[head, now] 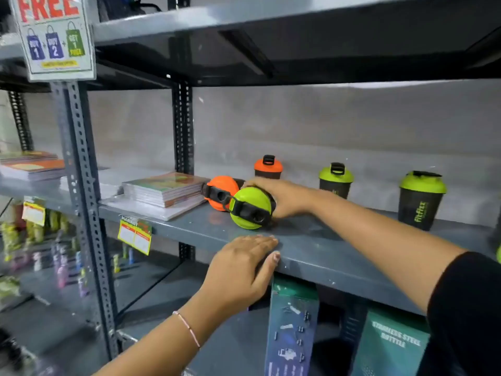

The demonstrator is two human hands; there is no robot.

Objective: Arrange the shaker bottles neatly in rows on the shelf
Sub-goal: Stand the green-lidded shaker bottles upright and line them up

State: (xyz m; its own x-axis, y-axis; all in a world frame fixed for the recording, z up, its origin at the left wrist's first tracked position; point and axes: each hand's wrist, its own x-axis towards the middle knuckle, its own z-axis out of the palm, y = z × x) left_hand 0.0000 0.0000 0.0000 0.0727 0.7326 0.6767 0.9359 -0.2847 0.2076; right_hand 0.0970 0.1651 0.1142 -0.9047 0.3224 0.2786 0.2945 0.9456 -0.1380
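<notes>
On the grey shelf (311,248) two shaker bottles lie on their sides, lids toward me: a green-lidded one (248,207) and behind it an orange-lidded one (221,192). My right hand (282,196) is wrapped around the body of the lying green-lidded bottle. My left hand (244,270) rests flat on the shelf's front edge, holding nothing. Three dark bottles stand upright farther back: one with an orange lid (268,166), one with a green lid (336,180), and a nearer green-lidded one (420,199) at the right.
A stack of notebooks (162,189) lies on the shelf left of the bottles. A perforated upright post (81,169) carries a "FREE" sign (53,36). Yellow price tags (134,236) hang from the shelf edge. Boxed bottles (390,346) stand on the shelf below.
</notes>
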